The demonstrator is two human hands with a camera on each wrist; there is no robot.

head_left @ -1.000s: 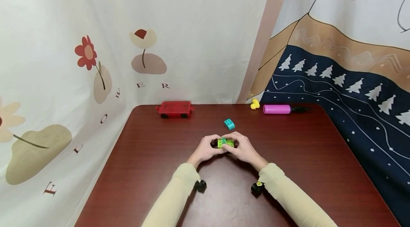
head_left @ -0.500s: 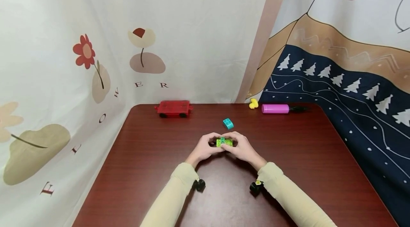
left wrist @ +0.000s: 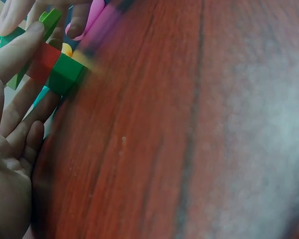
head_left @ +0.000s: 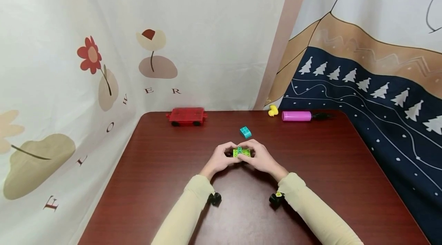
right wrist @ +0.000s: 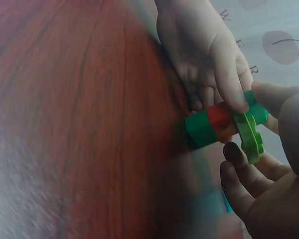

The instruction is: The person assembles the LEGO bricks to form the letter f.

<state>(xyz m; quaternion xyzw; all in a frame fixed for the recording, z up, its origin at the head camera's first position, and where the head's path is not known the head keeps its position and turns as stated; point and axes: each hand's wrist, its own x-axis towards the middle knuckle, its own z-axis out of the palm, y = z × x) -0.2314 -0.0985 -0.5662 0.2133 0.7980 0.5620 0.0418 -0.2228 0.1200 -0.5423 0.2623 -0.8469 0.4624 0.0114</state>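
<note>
Both hands meet around a small stack of toy building bricks (head_left: 246, 153) just above the middle of the table. In the right wrist view the stack tilts sideways: a green brick (right wrist: 199, 129) at its base, a red brick (right wrist: 220, 121), a lime-green plate (right wrist: 248, 138), and a darker green brick (right wrist: 259, 113) on top. My left hand (head_left: 221, 157) grips the stack from the left, its thumb (left wrist: 15, 56) at the upper pieces. From the right, my right hand (head_left: 261, 158) pinches the upper part. Fingers partly cover the bricks. A turquoise brick (head_left: 245, 132) lies just beyond the hands.
Along the back edge of the brown table (head_left: 165, 168) stand a red wheeled toy wagon (head_left: 187, 116), a yellow toy piece (head_left: 273, 110) and a pink hand pump (head_left: 296, 116) with a black end. Printed cloth (head_left: 207, 45) hangs behind and beside the table.
The head view has shifted slightly. Both hands stay on the brick stack in almost the same pose, and the turquoise brick lies where it was.
</note>
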